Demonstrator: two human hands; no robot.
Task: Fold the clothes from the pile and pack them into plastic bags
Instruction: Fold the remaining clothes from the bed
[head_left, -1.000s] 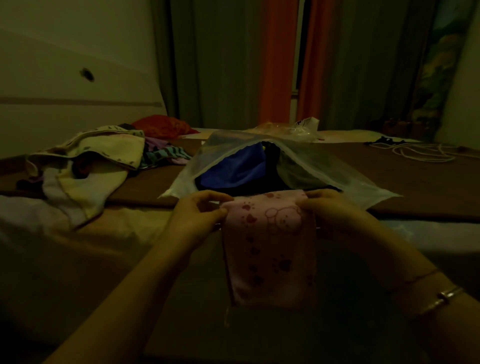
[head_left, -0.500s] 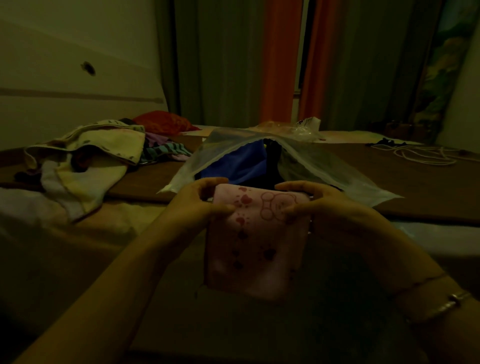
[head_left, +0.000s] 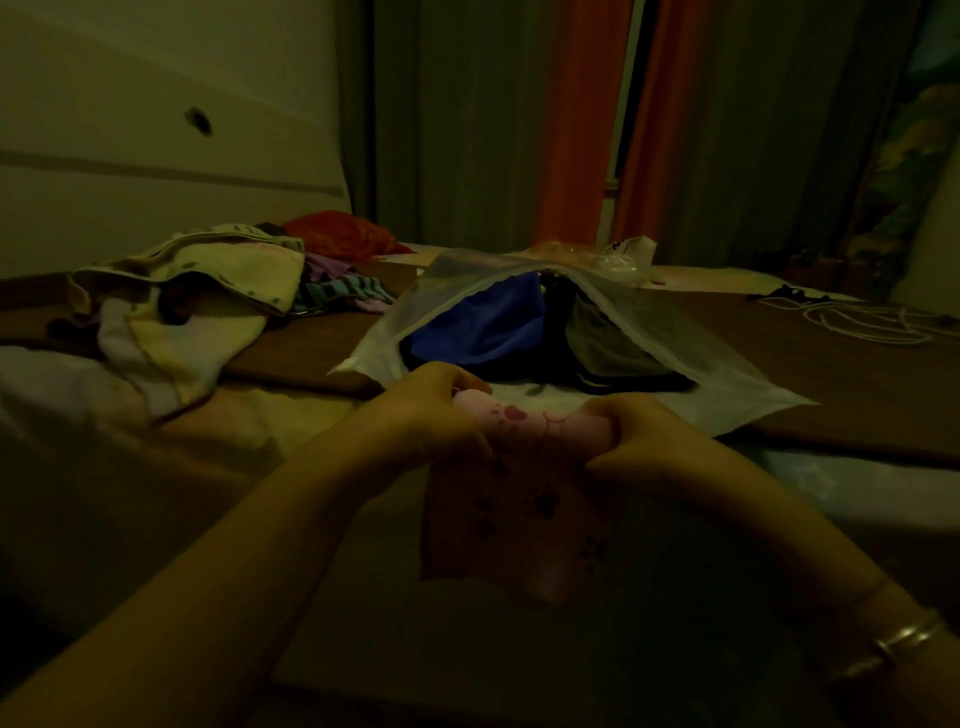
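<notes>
Pretty dim room, but both hands are clearly busy: the left hand (head_left: 431, 415) and the right hand (head_left: 641, 434) each grip one top corner of a small pink garment (head_left: 524, 499) with heart and paw prints, fingers curled around its rolled upper edge while the rest hangs down between the forearms. Just beyond it, a clear plastic bag (head_left: 727, 364) lies on the bed (head_left: 857, 384) with its mouth open toward the person, blue cloth (head_left: 488, 327) and darker pieces already inside. The pile of clothes (head_left: 197, 306) sits off to the left, well apart. A white cord (head_left: 862, 322) lies far right.
</notes>
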